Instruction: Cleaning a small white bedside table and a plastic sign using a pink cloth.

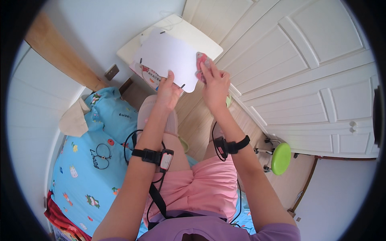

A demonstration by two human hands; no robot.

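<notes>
A flat white panel (169, 57) with rounded edges and small black clips or tabs at its rim is held up before me. My left hand (169, 92) grips its near edge, the thumb lying on the white face. In my right hand (214, 79) is a crumpled red and grey cloth (202, 64), its fingers pressed over it at the panel's right edge. Whether the cloth touches the face or only the rim, I cannot tell. Behind the panel stands a cream-coloured table or cabinet top (208, 45).
A printed box or bag (147, 75) is below the panel's left side. Blue patterned bedding (81, 159) lies at left, with a beige cloth piece (74, 120) on it. White panelled cabinet doors (289, 57) run along the right, near a green round stool (281, 158).
</notes>
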